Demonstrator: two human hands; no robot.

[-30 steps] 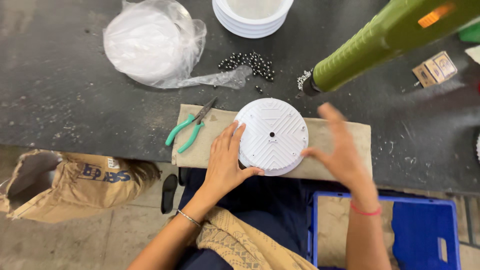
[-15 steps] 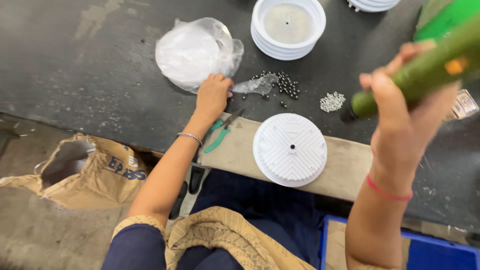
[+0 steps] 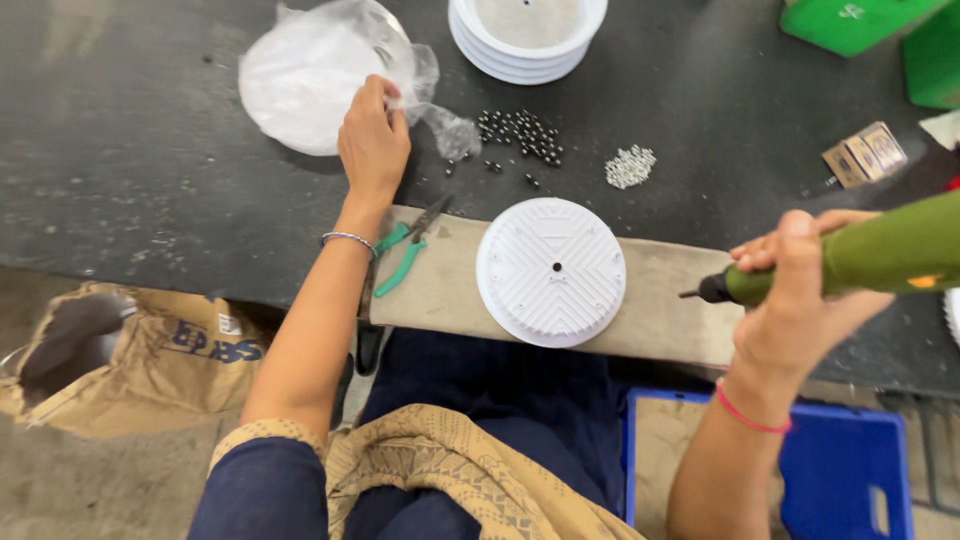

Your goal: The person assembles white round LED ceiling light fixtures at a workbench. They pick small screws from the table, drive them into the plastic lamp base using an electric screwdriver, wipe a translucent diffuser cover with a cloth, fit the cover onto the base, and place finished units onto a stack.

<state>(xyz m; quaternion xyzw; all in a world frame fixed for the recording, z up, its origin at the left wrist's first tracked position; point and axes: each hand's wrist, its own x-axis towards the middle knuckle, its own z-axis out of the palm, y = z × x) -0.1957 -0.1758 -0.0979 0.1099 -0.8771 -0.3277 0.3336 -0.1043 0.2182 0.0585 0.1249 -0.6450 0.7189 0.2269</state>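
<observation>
My left hand (image 3: 373, 140) pinches the clear plastic bag (image 3: 320, 70) of white discs; my right hand (image 3: 800, 290) grips the green screwdriver (image 3: 870, 262) beside the white round cover (image 3: 551, 270).

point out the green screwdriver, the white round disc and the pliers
green screwdriver (image 3: 880, 255), head view, on its green body
white round disc (image 3: 551, 271), head view, near its centre hole
pliers (image 3: 404, 262), head view, on the green handles

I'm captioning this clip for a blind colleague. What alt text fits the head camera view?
Seen from above, a person's right hand grips a green electric screwdriver beside a round white ribbed plastic disc on a beige board, while the left hand reaches into a clear plastic bag on the dark workbench.
</observation>
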